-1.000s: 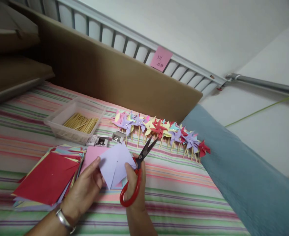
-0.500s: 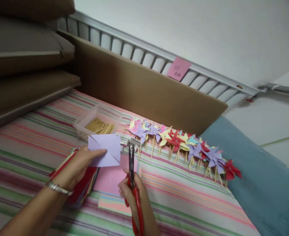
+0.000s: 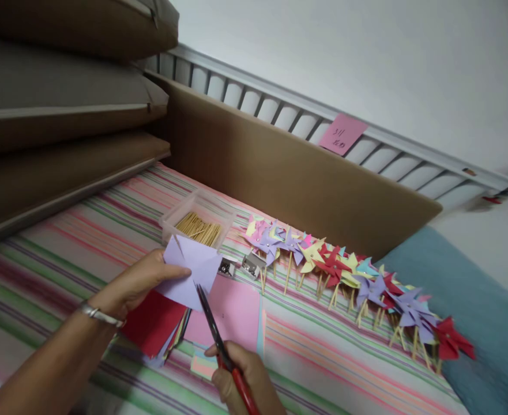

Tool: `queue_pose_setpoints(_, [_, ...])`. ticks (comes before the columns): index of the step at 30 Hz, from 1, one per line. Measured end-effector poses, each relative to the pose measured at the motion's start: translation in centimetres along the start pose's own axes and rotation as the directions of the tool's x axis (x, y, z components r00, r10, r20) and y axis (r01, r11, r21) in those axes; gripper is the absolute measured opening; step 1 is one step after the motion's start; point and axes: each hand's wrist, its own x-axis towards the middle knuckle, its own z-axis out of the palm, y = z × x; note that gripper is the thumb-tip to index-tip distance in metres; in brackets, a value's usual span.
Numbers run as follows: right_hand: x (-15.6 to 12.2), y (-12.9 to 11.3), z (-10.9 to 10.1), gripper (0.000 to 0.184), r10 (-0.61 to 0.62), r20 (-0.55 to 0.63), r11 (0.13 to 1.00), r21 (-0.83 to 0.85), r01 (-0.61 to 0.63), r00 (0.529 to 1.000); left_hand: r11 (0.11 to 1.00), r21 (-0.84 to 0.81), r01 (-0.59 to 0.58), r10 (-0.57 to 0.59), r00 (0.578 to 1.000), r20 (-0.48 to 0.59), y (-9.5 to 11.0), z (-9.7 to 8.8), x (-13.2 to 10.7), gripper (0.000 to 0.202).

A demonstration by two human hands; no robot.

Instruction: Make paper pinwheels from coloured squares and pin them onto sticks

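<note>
My left hand pinches a square of lavender paper by its left side, thumb on top. A slit runs in from the paper's upper left corner. In my right hand are red-handled scissors, their dark blades pointing up and left. The blade tips lie at the lower edge of the lavender paper. Below the paper are a stack of red paper with other colours under it and a stack of pink paper.
A clear plastic box holds thin wooden sticks. Small boxes of metal pins stand beside it. A row of paper pinwheels on sticks stretches right. Brown cushions are piled left; a brown board stands behind.
The lavender paper has turned in my left hand. My right hand has swung the scissors leftward, bringing the blades to the paper's lower edge. The view has shifted left.
</note>
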Motion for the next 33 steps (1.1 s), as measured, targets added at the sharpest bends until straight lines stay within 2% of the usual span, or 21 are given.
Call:
queue_pose_setpoints(6, [-0.2, -0.72, 0.07, 0.029, 0.004, -0.044, 1.0, 0.003, -0.004, 0.999, 0.998, 0.058, -0.006, 0.005, 1.0, 0.01, -0.62, -0.24, 0.34, 0.024])
queue_pose_setpoints(10, [-0.05, -0.53, 0.04, 0.032, 0.059, -0.016, 0.998, -0.003, -0.059, 0.998, 0.999, 0.043, 0.006, -0.007, 1.0, 0.023, -0.83, 0.21, 0.32, 0.022])
queue_pose_setpoints(18, [0.29, -0.24, -0.08, 0.031, 0.081, 0.003, 0.996, -0.031, -0.081, 0.997, 0.999, 0.034, 0.01, -0.011, 0.999, 0.03, -0.66, 0.61, 0.23, 0.021])
queue_pose_setpoints(33, [0.32, -0.4, 0.27, 0.027, 0.091, -0.039, 0.996, -0.022, -0.092, 0.995, 0.999, 0.046, 0.022, -0.024, 0.999, 0.028, -0.78, 0.38, 0.28, 0.022])
